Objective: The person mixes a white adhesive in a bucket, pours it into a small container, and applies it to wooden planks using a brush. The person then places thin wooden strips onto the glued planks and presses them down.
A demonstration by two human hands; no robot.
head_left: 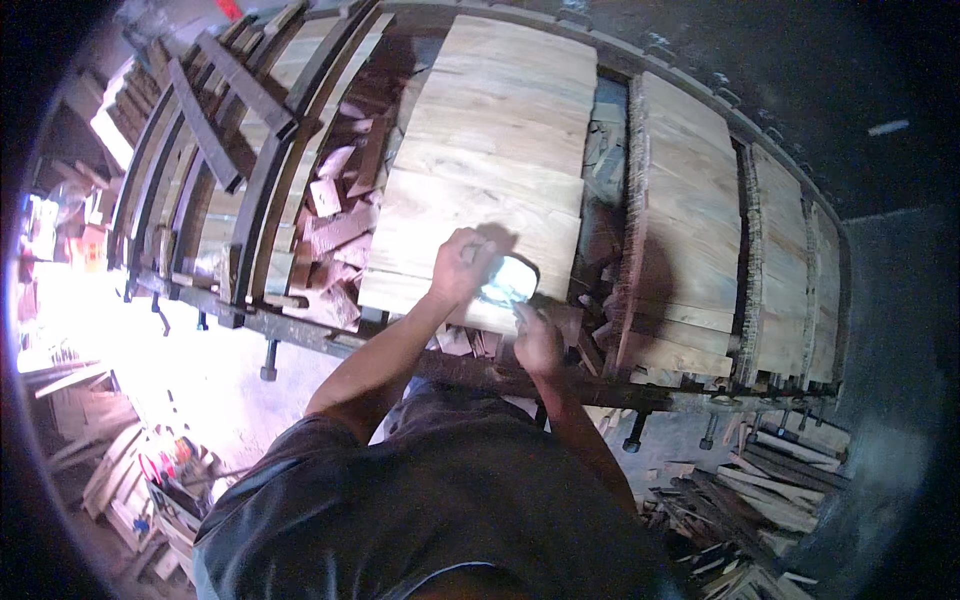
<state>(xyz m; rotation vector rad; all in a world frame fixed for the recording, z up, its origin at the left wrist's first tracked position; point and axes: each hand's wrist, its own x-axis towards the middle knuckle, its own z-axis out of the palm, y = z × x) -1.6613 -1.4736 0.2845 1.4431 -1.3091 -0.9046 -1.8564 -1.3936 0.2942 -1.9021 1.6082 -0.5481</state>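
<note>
- Your left hand (462, 268) curls closed on the left edge of a glaring, shiny object (510, 282).
- Your right hand (538, 340) is half-curled at its near edge; I cannot tell whether it grips.
- The object is over the near end of the wide wood panel (490, 150).
- Wood scraps (340, 235) lie left.

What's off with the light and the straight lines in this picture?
In the head view, glare whites out the left side and the bright object between the left hand and right hand, hiding its detail; a dark shadow covers part of the wooden panel to their right; the front bar bends, and the rim is black.
</note>
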